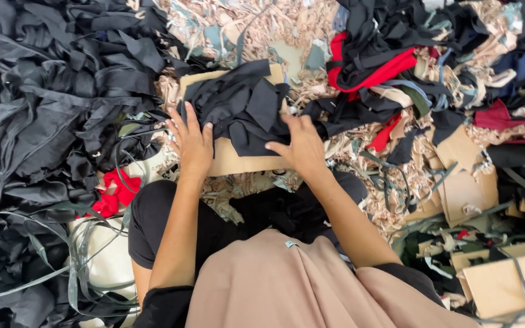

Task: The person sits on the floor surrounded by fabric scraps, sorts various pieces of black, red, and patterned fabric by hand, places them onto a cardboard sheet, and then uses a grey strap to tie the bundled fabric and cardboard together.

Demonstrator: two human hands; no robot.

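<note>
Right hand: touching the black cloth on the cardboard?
Touching. Head view: right hand fingers press onto the black cloth lying on the cardboard.

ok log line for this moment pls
left hand flat on cardboard | right hand on black scraps | black pile left

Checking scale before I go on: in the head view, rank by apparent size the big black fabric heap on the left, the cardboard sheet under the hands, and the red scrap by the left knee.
1. Black fabric heap, largest.
2. Cardboard sheet, partly covered by dark cloth pieces.
3. Red scrap, smallest, partly buried.
</note>
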